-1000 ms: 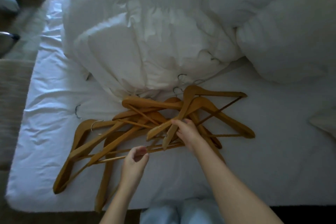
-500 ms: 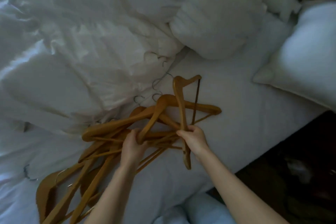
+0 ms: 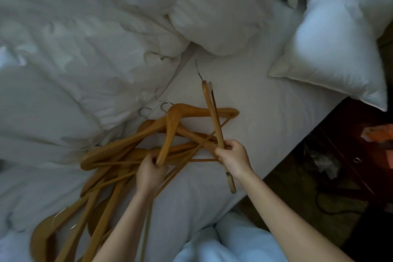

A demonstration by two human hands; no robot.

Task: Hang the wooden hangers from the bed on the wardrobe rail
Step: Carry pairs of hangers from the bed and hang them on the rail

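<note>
From the head view, your right hand (image 3: 232, 155) has a closed grip on one wooden hanger (image 3: 214, 125), tipped up over the pile of hangers (image 3: 127, 155) on the bed (image 3: 265, 112); your left hand (image 3: 148, 173) clasps another's end. Lifting now risks snagging hooks and dragging the tangle.
</note>
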